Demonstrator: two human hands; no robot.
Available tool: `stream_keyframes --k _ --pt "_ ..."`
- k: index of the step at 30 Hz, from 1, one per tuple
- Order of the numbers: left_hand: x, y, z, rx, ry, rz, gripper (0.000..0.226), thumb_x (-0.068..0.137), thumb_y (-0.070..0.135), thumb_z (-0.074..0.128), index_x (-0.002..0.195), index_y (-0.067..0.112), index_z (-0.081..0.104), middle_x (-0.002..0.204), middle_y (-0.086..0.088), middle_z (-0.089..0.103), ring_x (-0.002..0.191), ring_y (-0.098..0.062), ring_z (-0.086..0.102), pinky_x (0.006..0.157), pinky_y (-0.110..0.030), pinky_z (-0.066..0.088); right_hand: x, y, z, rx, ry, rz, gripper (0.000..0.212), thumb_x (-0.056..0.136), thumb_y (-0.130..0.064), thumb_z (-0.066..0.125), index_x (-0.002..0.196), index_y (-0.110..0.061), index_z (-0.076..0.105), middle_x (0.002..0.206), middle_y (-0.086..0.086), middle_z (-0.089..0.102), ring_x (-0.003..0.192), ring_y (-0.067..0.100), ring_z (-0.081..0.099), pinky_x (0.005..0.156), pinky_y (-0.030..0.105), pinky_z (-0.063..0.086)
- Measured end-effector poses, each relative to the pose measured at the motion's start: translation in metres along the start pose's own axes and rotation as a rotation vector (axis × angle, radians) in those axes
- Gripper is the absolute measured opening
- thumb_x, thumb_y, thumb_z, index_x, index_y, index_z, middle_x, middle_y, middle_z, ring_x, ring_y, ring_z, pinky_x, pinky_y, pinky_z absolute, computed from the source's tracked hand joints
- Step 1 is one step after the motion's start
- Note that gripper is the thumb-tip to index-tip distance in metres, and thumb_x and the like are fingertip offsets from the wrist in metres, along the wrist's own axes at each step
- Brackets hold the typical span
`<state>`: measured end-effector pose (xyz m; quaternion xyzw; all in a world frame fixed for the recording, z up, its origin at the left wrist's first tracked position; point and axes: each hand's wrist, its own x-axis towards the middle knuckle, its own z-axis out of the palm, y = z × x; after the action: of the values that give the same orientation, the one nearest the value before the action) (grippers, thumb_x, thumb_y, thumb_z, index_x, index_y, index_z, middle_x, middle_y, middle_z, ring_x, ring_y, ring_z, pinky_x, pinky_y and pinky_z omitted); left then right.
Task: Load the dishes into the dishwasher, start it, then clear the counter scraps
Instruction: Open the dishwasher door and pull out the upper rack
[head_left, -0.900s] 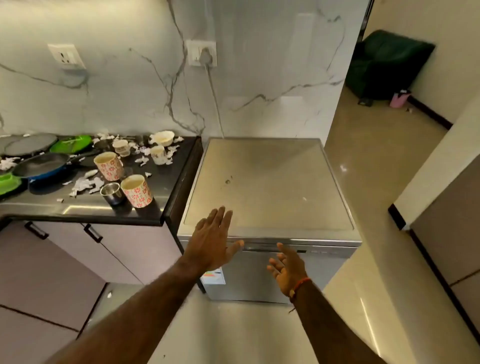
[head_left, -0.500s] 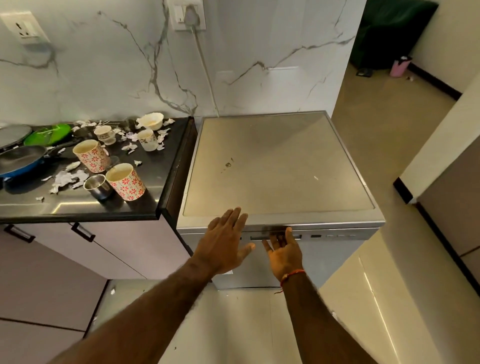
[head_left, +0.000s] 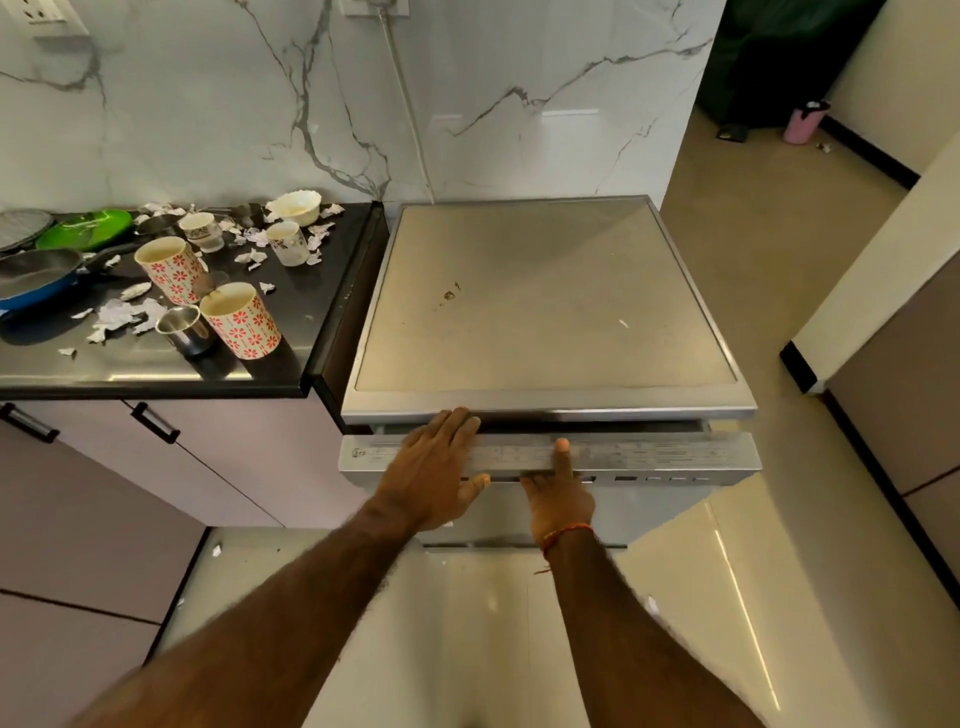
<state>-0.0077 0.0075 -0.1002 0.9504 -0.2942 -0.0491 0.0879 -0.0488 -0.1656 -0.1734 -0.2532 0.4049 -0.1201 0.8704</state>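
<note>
A steel dishwasher (head_left: 545, 312) stands right of the black counter (head_left: 291, 358). Its door (head_left: 665, 460) is tilted out a little, with a dark gap under the top. My right hand (head_left: 558, 491) grips the door's handle recess from below, thumb up on the top edge. My left hand (head_left: 434, 465) lies flat on the door's top edge, fingers straight. On the counter stand two flowered mugs (head_left: 240, 320), a small steel cup (head_left: 182, 327), two small cups (head_left: 288, 243), a white bowl (head_left: 295, 207), a blue pan (head_left: 36, 278), a green plate (head_left: 85, 227) and several paper scraps (head_left: 122, 314).
Cabinet doors with black handles (head_left: 155, 422) sit under the counter. A power cord (head_left: 410, 114) runs down the marble wall behind the dishwasher. A wall corner (head_left: 800, 364) stands on the right. Beige floor lies between. A pink bottle (head_left: 804, 122) stands on the far floor.
Both hands reached down to the dishwasher's front. The right hand took hold of the handle and the door has come ajar; the left hand now lies on its top edge.
</note>
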Motion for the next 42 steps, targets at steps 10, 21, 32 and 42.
stream_keyframes --k 10,21,32,42 --pt "-0.09 0.043 0.083 0.009 -0.307 -0.197 0.093 0.094 0.068 0.047 0.162 0.024 0.002 0.171 -0.006 -0.001 0.157 -0.029 -0.005 0.126 -0.053 0.001 -0.092 0.012 -0.155 -0.752 0.44 -0.146 0.086 0.073 -0.041 0.088 0.137 -0.005 0.044 0.135 0.019 0.05 0.12 0.036 0.054 0.094 0.053 0.053" --pt "-0.217 0.081 0.166 -0.078 -0.354 -0.265 0.075 0.096 0.055 0.055 0.158 0.03 0.023 0.167 -0.003 0.019 0.156 -0.028 0.009 0.124 -0.057 0.0 -0.081 -0.006 -0.294 -2.138 -0.326 -0.783 0.059 0.097 -0.062 0.036 0.146 -0.03 0.046 0.153 0.0 0.045 0.148 0.028 0.029 0.123 0.054 0.011" --pt "-0.301 0.066 0.313 -0.306 -0.49 -0.219 0.029 0.086 0.048 0.066 0.11 0.034 0.061 0.111 0.009 0.066 0.104 -0.02 0.063 0.085 -0.03 0.048 -0.084 0.08 -0.44 -2.188 -0.352 -0.791 0.031 0.083 -0.049 0.07 0.105 -0.028 0.076 0.109 -0.001 0.075 0.094 0.027 0.071 0.081 0.038 0.057" --pt "-0.38 0.057 0.543 -0.127 -0.613 -0.147 0.079 0.092 0.058 0.056 0.159 0.033 0.023 0.169 0.0 0.016 0.155 -0.022 0.015 0.124 -0.051 0.013 0.002 0.208 -0.593 -2.358 -0.421 -0.524 0.021 0.088 -0.035 0.059 0.1 -0.028 0.074 0.104 -0.006 0.073 0.086 0.023 0.069 0.073 0.03 0.054"
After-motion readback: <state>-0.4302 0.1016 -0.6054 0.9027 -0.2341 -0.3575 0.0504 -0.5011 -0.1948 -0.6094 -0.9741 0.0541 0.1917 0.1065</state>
